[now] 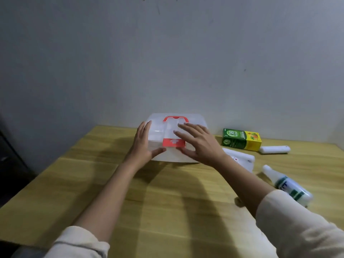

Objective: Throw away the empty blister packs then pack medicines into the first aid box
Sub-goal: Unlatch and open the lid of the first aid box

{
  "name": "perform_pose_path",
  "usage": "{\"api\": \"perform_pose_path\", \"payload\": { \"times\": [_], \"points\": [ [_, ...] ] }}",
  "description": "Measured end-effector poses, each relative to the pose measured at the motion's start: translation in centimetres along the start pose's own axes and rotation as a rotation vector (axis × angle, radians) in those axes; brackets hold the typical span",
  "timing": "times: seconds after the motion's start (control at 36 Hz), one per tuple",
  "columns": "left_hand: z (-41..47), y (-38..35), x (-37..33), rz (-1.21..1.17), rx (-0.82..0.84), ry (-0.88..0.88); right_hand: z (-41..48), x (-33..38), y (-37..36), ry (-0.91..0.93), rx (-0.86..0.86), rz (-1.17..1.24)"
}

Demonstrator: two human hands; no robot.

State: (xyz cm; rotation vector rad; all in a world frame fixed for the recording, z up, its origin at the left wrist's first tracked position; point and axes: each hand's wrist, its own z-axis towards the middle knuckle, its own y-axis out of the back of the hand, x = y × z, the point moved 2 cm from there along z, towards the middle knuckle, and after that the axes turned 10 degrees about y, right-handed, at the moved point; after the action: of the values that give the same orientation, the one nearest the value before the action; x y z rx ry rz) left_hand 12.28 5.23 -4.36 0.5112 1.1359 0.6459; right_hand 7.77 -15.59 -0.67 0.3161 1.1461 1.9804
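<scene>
A translucent white first aid box [158,130] with a red handle and red front latch stands at the far side of the wooden table, its lid down. My left hand [143,144] lies against the box's left front corner, fingers spread. My right hand [195,142] rests on the lid and front right of the latch, fingers apart. To the right lie a green and yellow medicine carton [242,139], a white tube [275,149], a flat white packet [242,158] and a white bottle with green bands [287,186]. No blister packs show.
The wooden table [167,202] runs up to a grey wall behind the box. A dark object [11,164] stands off the table's left edge. The medicines crowd the right side close to my right forearm.
</scene>
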Motion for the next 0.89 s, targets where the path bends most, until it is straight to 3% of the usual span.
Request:
{"api": "perform_pose_path", "payload": {
  "times": [0.36,0.56,0.89],
  "points": [
    [-1.0,0.0,-1.1,-0.228,-0.023,0.069,0.8,-0.3,0.7,-0.178,-0.081,0.300],
    [-1.5,-0.2,-1.9,-0.442,0.018,0.234,1.6,-0.8,2.0,-0.246,-0.087,0.398],
    [-1.3,0.2,-1.7,-0.438,0.099,0.295,5.2,-3.9,5.2,-0.346,-0.110,0.543]
  ]
}}
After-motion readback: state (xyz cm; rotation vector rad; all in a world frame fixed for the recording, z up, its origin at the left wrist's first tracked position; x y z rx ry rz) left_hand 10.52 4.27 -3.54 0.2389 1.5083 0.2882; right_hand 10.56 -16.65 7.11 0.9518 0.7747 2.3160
